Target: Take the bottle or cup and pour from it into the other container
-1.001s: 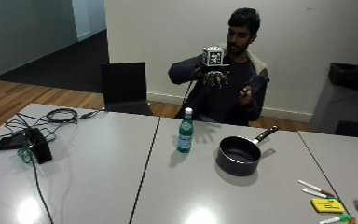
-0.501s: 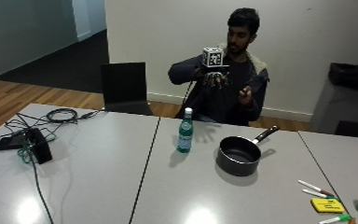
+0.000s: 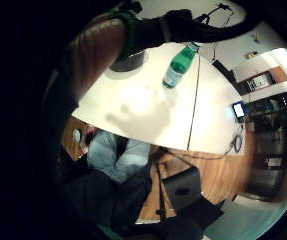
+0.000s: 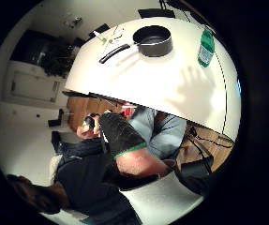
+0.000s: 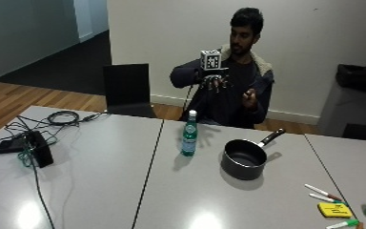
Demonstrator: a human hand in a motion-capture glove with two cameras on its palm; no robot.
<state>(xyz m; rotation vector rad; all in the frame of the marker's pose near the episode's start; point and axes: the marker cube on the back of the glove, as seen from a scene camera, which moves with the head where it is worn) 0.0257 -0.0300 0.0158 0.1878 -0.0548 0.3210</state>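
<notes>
Bottle [image 5: 189, 133] upright on table [image 5: 106, 191], pan [image 5: 244, 160] at its 3 o'clock, gloved right hand [image 5: 213, 81] raised well above, fingers relaxed, grasping nothing

On the table [image 5: 106, 191], the bottle [image 5: 188, 134] stands just beside the centre seam near my edge. The saucepan [image 5: 244, 159] sits alongside it, handle toward my edge. Markers [image 5: 322, 192] lie at the far corner.
</notes>
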